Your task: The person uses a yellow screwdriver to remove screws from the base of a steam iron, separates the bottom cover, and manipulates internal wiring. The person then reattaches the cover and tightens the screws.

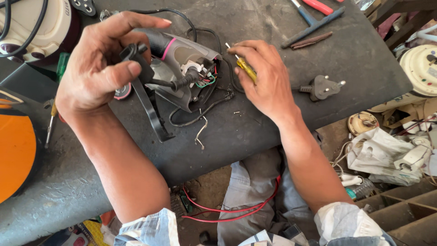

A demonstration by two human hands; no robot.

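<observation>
The left hand (98,68) has its grip clamped on a black plastic part (136,57) at the rear of an opened grey electric iron (182,73), thumb pressing from the front, fingers curled over the top, while the iron lies on its side near the middle of the dark table (255,132) with its coloured wiring exposed toward the right. The right hand (266,79) sits just beside the iron's open end, its grip closed around a small yellow-handled screwdriver (246,68) whose metal tip points up and left toward the wiring. A black cord (200,111) loops out under the iron and a bent metal clip (200,132) lies loose just below it, with bare table between the clip and the near edge. To the right a black plug (323,86) rests well apart from the right hand, close to the table's right edge. At the far edge lie a blue T-handled tool (314,23) and a red-handled tool (318,6). On the left a green-handled screwdriver (57,98) lies between the left wrist and an orange disc (16,150), leaving little free room there; a red wire (236,212) hangs below the table's near edge over the person's lap
</observation>
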